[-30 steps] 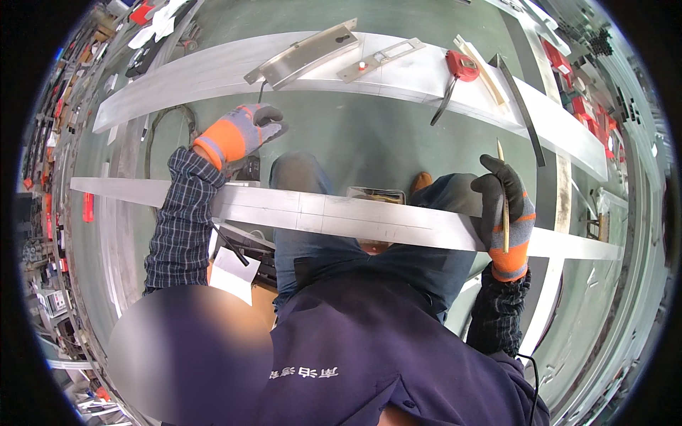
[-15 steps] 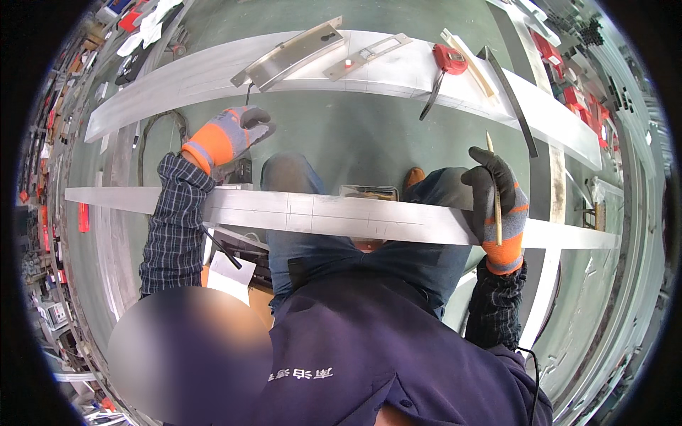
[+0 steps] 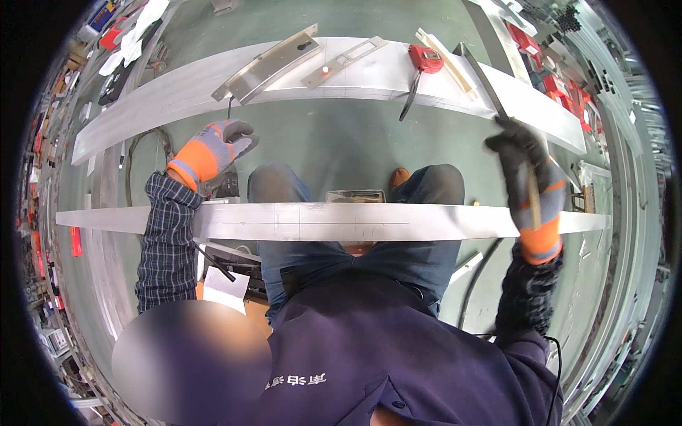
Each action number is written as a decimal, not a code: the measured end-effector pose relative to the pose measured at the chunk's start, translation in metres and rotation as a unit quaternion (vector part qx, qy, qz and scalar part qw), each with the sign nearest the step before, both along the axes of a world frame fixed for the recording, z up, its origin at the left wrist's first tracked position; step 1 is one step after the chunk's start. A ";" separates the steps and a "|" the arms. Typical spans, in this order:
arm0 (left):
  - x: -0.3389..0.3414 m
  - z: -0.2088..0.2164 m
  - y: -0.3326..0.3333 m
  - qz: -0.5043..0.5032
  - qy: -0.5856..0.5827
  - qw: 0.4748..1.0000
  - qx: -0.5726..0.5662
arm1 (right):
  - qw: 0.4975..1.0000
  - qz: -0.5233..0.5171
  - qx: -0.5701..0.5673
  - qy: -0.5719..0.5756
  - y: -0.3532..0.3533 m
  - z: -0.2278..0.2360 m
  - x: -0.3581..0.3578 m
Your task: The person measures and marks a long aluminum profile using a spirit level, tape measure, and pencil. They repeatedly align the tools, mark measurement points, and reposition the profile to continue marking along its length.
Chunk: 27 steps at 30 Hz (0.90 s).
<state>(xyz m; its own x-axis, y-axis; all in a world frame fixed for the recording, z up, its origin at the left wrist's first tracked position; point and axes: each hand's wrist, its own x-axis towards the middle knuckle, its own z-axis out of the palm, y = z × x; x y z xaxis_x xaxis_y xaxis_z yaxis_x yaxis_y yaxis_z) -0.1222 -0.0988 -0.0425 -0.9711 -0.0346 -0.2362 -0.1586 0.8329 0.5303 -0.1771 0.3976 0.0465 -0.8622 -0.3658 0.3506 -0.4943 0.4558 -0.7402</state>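
My right hand (image 3: pixel 529 167), in a grey and orange glove, has a thin wooden pencil (image 3: pixel 534 195) tucked along its palm. Its fingertips close on the near end of a dark metal ruler-like strip (image 3: pixel 483 78), which leans across the far beam; blur hides the exact grip. My left hand (image 3: pixel 213 150), gloved alike, hovers between the two beams with fingers loosely bent, a gap at the thumb and nothing seen inside. Under my left forearm runs the near white metal beam (image 3: pixel 320 221), with thin lines marked across it.
On the far white beam (image 3: pixel 163 89) lie a metal channel piece (image 3: pixel 273 64), a slotted plate (image 3: pixel 348 60), a red tape measure (image 3: pixel 426 59) and a pale strip (image 3: pixel 447 65). Red boxes (image 3: pixel 561 89) stand at the right. A shallow tray (image 3: pixel 355 195) sits beyond the near beam.
My right hand has moved right and away from me, off the near beam to the dark strip's end, keeping the pencil. My left hand stays about where it was; the view has shifted slightly.
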 end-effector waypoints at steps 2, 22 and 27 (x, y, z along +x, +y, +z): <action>-0.004 -0.001 0.003 -0.007 0.005 1.000 -0.009 | 0.995 -0.012 0.041 0.089 0.006 0.024 -0.031; -0.001 0.011 0.009 0.003 -0.032 0.999 0.017 | 0.895 -0.223 0.386 -0.031 0.006 -0.123 -0.219; -0.003 0.014 0.011 0.014 -0.018 1.000 0.021 | 0.942 -0.229 0.232 0.078 0.018 -0.122 -0.228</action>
